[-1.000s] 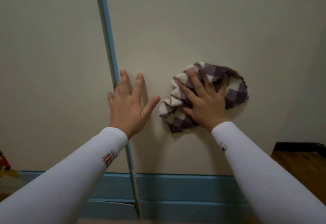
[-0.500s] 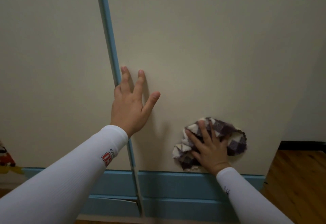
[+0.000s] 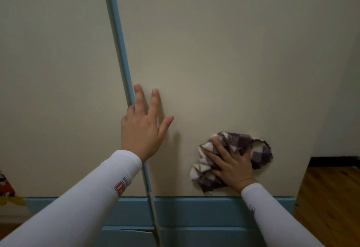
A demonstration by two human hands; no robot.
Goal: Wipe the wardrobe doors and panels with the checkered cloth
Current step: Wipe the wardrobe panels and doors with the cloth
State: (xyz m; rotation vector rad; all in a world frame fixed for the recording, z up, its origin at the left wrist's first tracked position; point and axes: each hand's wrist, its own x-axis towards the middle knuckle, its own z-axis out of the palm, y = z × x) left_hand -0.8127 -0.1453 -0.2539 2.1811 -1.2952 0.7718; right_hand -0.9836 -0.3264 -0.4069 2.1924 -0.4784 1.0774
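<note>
Two cream wardrobe doors fill the view, the right door [image 3: 224, 56] and the left door [image 3: 54, 71], split by a blue vertical strip [image 3: 118, 48]. My right hand [image 3: 231, 165] presses a bunched purple-and-white checkered cloth [image 3: 261, 153] flat against the lower part of the right door, just above the blue base. My left hand [image 3: 144, 126] rests flat with fingers spread on the right door's left edge, beside the strip, holding nothing.
A blue base panel [image 3: 194, 211] runs under the doors. Wooden floor [image 3: 329, 194] and a dark skirting board [image 3: 335, 161] lie to the right of the wardrobe. A red and yellow object [image 3: 5, 190] shows at the far left edge.
My right hand slid the cloth down the right door from mid-height to near the bottom, then held about there. My left hand stayed flat on the door edge.
</note>
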